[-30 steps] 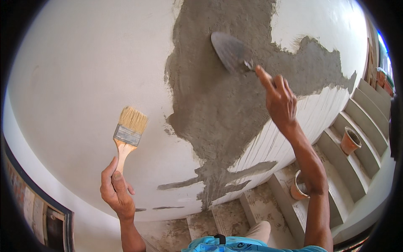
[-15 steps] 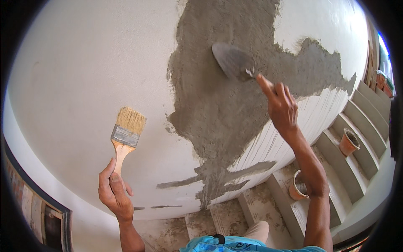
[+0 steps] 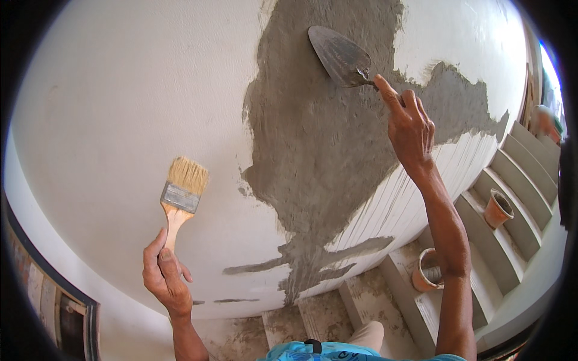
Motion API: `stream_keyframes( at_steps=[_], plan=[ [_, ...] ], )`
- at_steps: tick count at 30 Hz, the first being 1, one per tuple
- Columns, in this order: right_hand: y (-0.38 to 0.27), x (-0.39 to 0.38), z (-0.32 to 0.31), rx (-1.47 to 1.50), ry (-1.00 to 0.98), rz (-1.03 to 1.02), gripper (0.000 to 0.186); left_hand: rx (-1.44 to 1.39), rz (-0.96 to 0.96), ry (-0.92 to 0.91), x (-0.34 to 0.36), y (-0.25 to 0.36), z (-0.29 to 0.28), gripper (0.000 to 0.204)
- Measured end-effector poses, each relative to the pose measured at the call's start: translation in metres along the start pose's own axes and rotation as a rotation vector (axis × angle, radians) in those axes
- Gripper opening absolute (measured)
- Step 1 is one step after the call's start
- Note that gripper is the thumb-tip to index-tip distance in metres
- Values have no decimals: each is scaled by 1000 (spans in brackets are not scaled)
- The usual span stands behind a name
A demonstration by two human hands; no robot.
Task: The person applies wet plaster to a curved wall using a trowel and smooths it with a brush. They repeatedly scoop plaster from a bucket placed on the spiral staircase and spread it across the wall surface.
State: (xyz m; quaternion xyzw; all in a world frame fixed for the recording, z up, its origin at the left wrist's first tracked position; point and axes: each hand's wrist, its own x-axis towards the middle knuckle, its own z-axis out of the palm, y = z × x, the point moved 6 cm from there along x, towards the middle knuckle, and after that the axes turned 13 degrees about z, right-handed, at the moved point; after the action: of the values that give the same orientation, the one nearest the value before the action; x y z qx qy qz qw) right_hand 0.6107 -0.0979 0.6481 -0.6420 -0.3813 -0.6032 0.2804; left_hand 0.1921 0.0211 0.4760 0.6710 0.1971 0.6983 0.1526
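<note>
My left hand (image 3: 165, 277) grips a wide paintbrush (image 3: 180, 195) by its pale wooden handle, bristles up, held in front of the white wall (image 3: 120, 120). My right hand (image 3: 409, 129) is closed on the handle of a pointed metal trowel (image 3: 337, 54). The trowel's blade lies at the upper part of an irregular patch of grey plaster (image 3: 307, 150), its tip toward upper left. The patch has a ragged edge, with streaks running down the white wall at the lower right.
Concrete steps (image 3: 373, 301) run along the wall's foot and rise to the right. An orange bucket (image 3: 421, 277) stands on a lower step, another (image 3: 497, 213) higher up. A dark-framed opening (image 3: 66, 319) is at lower left. Blurred orange and green things sit at the far right top.
The trowel and my right hand dipped slightly, then moved higher and a little rightward on the plaster. My left hand with the brush has barely shifted.
</note>
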Motion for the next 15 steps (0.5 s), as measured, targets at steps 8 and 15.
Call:
stream_keyframes(
  at_steps=[8, 15],
  plan=[
    [-9, -52, -2, 68, -182, -118, 65, 58, 3, -19, -2, -3, -10, 33],
    [3, 45, -1, 72, 9, 40, 70, -8, 20, 21, 4, 5, -2, 32]
  ],
)
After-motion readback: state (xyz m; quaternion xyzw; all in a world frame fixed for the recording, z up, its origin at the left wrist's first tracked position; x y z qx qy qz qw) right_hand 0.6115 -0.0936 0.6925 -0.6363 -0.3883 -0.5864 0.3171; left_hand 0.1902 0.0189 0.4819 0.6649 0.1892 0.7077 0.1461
